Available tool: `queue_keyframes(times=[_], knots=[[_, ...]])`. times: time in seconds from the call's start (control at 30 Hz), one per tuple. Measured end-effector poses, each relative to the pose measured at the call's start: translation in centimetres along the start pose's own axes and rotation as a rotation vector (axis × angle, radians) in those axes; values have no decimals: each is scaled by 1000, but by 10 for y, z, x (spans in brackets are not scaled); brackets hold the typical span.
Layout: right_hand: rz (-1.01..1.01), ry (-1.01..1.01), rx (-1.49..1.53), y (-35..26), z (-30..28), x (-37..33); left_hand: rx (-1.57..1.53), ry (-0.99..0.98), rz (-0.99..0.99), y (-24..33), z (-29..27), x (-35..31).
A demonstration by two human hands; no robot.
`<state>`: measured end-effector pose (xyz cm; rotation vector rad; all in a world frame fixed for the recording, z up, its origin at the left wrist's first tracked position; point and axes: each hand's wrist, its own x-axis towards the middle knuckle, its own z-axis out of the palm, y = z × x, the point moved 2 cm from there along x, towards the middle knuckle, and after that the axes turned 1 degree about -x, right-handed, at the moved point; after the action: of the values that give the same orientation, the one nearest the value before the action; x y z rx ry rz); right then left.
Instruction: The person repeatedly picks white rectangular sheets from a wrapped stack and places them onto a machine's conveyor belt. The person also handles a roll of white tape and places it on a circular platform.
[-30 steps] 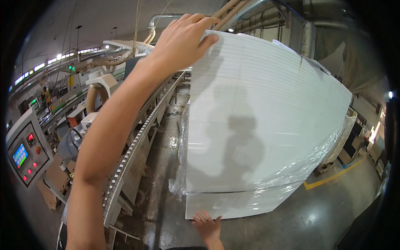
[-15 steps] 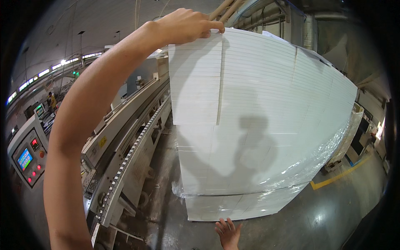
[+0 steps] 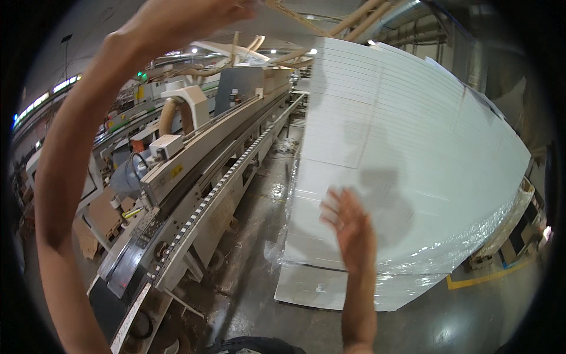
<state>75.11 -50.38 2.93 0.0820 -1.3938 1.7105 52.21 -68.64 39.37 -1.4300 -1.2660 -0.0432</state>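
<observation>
Head view: a factory hall seen from above the person's own arms, edges curved by the fisheye lens.
Left hand: the left hand (image 3: 194,15) is raised high at the top of the picture, its arm arching up from the lower left; the fingers run to the picture's upper rim at a thin pale sheet edge, and I cannot tell whether they grip it.
Right hand: the right hand (image 3: 348,221) is blurred, fingers spread and empty, held up in front of the lower part of the stack.
Stack of white panels: the stack of white panels (image 3: 413,153) fills the right half, tall, with plastic wrap (image 3: 471,248) bunched round its lower part, standing on the floor.
Shadow: a dark shadow of a figure lies on the stack's face, just right of the right hand.
Conveyor machine: a long conveyor machine (image 3: 206,177) runs along the left, well apart from the stack.
Floor: glossy grey floor (image 3: 259,224) between them, a yellow line (image 3: 483,277) at right.
</observation>
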Motion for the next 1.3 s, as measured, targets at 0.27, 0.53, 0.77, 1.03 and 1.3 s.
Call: queue_keyframes(times=[0.27,0.53,0.77,1.03,1.3], knots=[[33,-349,349,-83,205,219,260,278,-3,-65,-116,-200],[11,-380,287,-7,346,163,107,157,-222,-58,-166,-431],[514,-254,295,197,416,16,-265,245,-1416,81,-162,-627],[1124,-220,232,417,441,-135,-721,86,-2341,215,-180,-788],[1369,-241,138,526,485,-197,-632,140,-2456,252,-180,-900]])
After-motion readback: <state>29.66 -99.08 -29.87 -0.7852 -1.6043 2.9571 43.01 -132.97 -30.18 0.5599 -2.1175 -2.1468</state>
